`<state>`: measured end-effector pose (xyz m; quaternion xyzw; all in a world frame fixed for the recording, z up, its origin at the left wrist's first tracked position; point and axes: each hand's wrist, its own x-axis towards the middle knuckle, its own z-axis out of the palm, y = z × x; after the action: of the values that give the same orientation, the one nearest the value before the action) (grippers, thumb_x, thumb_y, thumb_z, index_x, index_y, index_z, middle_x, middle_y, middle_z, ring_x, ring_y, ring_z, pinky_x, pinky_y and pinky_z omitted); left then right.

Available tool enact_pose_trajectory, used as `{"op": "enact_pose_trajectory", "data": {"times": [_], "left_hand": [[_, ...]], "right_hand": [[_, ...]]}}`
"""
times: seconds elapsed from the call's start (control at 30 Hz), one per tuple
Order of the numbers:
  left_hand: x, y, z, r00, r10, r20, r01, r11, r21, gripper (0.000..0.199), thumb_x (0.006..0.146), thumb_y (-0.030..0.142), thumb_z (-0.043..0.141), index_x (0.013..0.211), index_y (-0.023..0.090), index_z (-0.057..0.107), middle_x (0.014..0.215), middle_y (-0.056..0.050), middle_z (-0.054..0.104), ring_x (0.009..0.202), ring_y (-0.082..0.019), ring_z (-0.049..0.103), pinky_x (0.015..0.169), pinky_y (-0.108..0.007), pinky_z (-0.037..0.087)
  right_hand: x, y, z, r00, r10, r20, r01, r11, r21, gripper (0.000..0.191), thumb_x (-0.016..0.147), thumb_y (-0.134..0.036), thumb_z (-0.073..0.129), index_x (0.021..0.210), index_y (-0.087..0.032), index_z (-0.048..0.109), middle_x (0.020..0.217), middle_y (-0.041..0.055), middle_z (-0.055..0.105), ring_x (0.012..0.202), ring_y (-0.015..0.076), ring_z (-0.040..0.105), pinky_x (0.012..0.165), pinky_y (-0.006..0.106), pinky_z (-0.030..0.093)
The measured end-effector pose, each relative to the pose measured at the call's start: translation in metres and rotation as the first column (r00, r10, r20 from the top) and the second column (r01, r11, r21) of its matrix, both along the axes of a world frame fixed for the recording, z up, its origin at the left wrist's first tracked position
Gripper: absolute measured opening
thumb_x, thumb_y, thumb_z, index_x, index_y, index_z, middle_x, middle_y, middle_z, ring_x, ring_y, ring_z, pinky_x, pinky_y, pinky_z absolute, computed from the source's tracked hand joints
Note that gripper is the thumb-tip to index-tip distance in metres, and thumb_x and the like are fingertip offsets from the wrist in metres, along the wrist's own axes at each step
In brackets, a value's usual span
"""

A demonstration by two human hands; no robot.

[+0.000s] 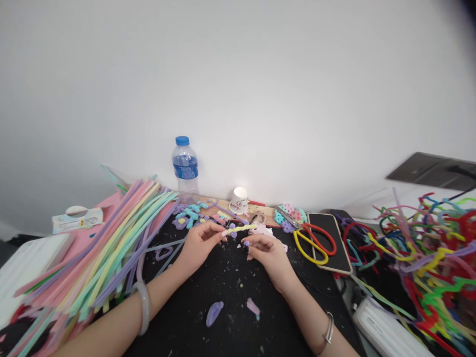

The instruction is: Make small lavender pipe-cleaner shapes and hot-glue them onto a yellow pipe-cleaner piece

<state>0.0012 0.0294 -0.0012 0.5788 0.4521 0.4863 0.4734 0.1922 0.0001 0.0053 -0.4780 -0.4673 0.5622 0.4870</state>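
My left hand [203,243] is closed in a pinch on one end of a short, twisted yellow pipe cleaner [241,228], which points right above the black table. Small purple pipe-cleaner loops [233,226] show beside the left fingertips. My right hand [267,255] is closed too, its fingertips pinching a small purple pipe-cleaner piece [246,243]; whether it joins the yellow one I cannot tell. A purple pipe-cleaner scrap [214,314] and a pinkish one [253,308] lie nearer me on the tabletop [230,277].
Loose pastel pipe cleaners [111,248] pile up at left. Scissors [312,240] with red and yellow handles rest partly on a phone [330,243]. A water bottle [185,166] and paper cup [238,200] stand by the wall. Tangled bright pipe cleaners [439,267] fill the right side.
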Motion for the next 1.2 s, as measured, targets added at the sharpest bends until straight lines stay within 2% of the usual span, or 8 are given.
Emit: {"op": "enact_pose_trajectory", "data": {"times": [0.2,0.43,0.57,0.67,0.77,1.0,1.13,1.2], "left_hand": [[-0.0001,-0.0013,-0.0001,1.0,-0.005,-0.007,0.005,1.0,0.001,0.011,0.073,0.027,0.065,0.074,0.016,0.064,0.065,0.001,0.064,0.061,-0.013,0.059,0.06,-0.023,0.047],[0.0003,0.0,0.0,1.0,-0.009,-0.009,0.009,1.0,0.007,0.01,0.073,0.027,0.064,0.073,0.017,0.064,0.065,0.0,0.065,0.062,-0.014,0.06,0.06,-0.024,0.048],[-0.0003,0.0008,-0.0014,1.0,-0.009,-0.02,0.009,1.0,0.018,0.009,0.073,0.026,0.064,0.074,0.017,0.065,0.066,0.0,0.065,0.062,-0.014,0.06,0.06,-0.024,0.048],[-0.0008,0.0008,-0.0022,1.0,-0.006,-0.02,0.007,1.0,0.019,0.008,0.073,0.025,0.064,0.074,0.017,0.064,0.066,0.001,0.065,0.062,-0.014,0.06,0.061,-0.024,0.048],[-0.0008,0.0003,-0.0018,1.0,-0.007,-0.021,0.007,1.0,0.019,0.008,0.073,0.025,0.063,0.074,0.017,0.064,0.066,0.0,0.065,0.062,-0.014,0.06,0.062,-0.024,0.048],[-0.0003,-0.0003,-0.0002,1.0,-0.001,-0.02,0.001,1.0,0.014,0.008,0.073,0.025,0.063,0.074,0.017,0.064,0.065,0.0,0.065,0.061,-0.014,0.06,0.06,-0.024,0.047],[-0.0003,0.0,-0.0009,1.0,0.006,-0.015,-0.006,1.0,0.011,0.008,0.073,0.025,0.063,0.074,0.017,0.064,0.065,0.0,0.066,0.062,-0.015,0.061,0.061,-0.025,0.048],[-0.0005,0.0004,-0.0013,1.0,0.003,-0.017,-0.002,1.0,0.016,0.007,0.073,0.024,0.063,0.074,0.017,0.064,0.065,0.0,0.066,0.062,-0.015,0.061,0.061,-0.024,0.047]], "right_hand": [[0.0009,-0.0006,-0.0027,0.995,0.014,-0.101,-0.019,0.999,-0.046,0.016,0.063,-0.02,0.072,0.079,-0.017,0.072,0.083,0.004,0.07,0.067,0.0136,0.062,0.063,0.026,0.051],[0.0016,-0.0007,-0.0015,0.993,0.018,-0.12,-0.025,0.998,-0.059,0.023,0.064,-0.019,0.072,0.087,-0.016,0.073,0.067,0.0002,0.065,0.055,0.0072,0.054,0.056,0.02,0.047],[0.0022,-0.0013,-0.0013,0.976,0.056,-0.21,-0.094,0.98,-0.176,0.027,0.063,-0.019,0.073,0.09,-0.014,0.071,0.069,-0.0003,0.063,0.051,0.0051,0.053,0.051,0.017,0.046],[0.0035,-0.0016,-0.0018,0.966,0.072,-0.25,-0.146,0.946,-0.29,0.028,0.061,-0.017,0.075,0.089,-0.014,0.07,0.073,0.0004,0.064,0.051,0.0043,0.054,0.053,0.017,0.048],[0.0048,-0.0016,-0.0017,0.961,0.084,-0.265,-0.175,0.923,-0.343,0.03,0.06,-0.015,0.075,0.09,-0.015,0.07,0.075,0.0004,0.064,0.052,0.0045,0.055,0.055,0.017,0.05],[0.0043,-0.0032,0.0,0.955,0.137,-0.262,-0.214,0.932,-0.292,0.024,0.067,-0.024,0.073,0.088,-0.012,0.07,0.069,0.0019,0.065,0.049,0.0048,0.055,0.052,0.017,0.048],[0.0021,-0.0049,0.0023,0.957,0.177,-0.228,-0.238,0.931,-0.278,0.028,0.066,-0.026,0.073,0.089,-0.011,0.07,0.076,0.0067,0.068,0.057,0.0094,0.061,0.058,0.022,0.05],[0.0011,-0.0053,0.0029,0.963,0.169,-0.208,-0.223,0.935,-0.275,0.029,0.064,-0.024,0.074,0.09,-0.011,0.071,0.077,0.0059,0.068,0.059,0.0094,0.06,0.06,0.023,0.05]]}}
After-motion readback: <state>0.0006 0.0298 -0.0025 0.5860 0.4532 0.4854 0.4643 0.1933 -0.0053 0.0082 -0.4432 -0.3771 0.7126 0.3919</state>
